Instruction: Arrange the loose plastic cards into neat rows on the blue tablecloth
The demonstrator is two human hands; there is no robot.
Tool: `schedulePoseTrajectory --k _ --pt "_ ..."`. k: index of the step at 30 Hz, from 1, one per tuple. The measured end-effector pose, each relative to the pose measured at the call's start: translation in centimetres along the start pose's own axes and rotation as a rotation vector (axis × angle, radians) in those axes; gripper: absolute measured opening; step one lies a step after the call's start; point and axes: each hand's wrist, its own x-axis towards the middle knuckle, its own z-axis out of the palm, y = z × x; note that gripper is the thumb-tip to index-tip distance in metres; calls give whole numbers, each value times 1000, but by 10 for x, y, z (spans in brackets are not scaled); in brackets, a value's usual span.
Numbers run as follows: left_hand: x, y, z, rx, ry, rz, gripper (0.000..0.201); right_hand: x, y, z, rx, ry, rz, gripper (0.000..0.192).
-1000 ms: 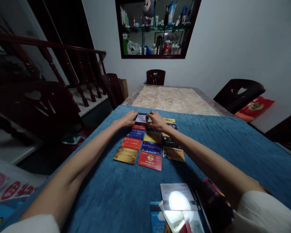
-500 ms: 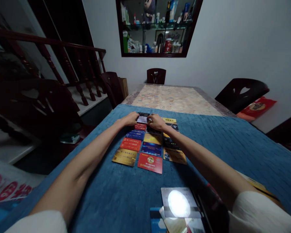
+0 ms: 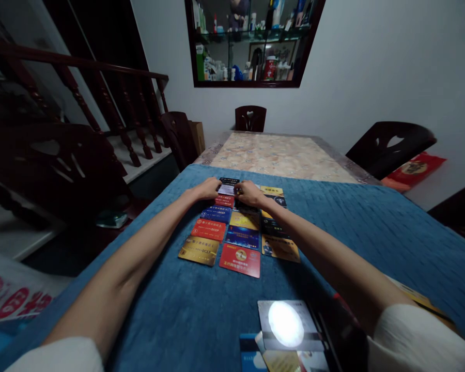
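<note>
Several plastic cards lie in three rows on a blue cloth (image 3: 372,227): a gold card (image 3: 199,249), a red card (image 3: 240,260) and a dark blue card (image 3: 243,236) are nearest me. At the far end of the rows, my left hand (image 3: 208,188) and my right hand (image 3: 249,193) together pinch a small pale card (image 3: 227,189) by its two short edges, just above the cloth. A black card (image 3: 228,181) lies right behind it.
A loose pile of cards (image 3: 284,330), one glaring with reflected light, lies near my chest. Beyond the cloth the marble table top (image 3: 279,155) is bare. Dark wooden chairs stand at the left (image 3: 178,137), far end (image 3: 250,119) and right (image 3: 389,147).
Both hands stay at the far end of the rows holding the pale card; the view has tilted slightly, shifting everything a little.
</note>
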Motion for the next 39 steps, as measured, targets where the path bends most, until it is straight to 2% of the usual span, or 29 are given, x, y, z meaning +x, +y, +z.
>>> schedulePoseTrajectory --k 9,20,31,35,39 --pt "-3 2 -2 4 12 -4 19 -3 -2 -2 -14 -4 -7 31" --pt "-5 3 0 12 46 -14 21 -8 -6 -6 -44 -4 -19 29" --pt "-23 7 0 30 236 -38 35 -24 -6 -20 -63 -1 -10 36" --pt "-35 15 -4 -21 330 -30 35 -38 -11 -29 -73 10 -12 30" --pt "-53 30 -9 -58 372 -7 35 -55 -16 -36 -82 16 -35 26"
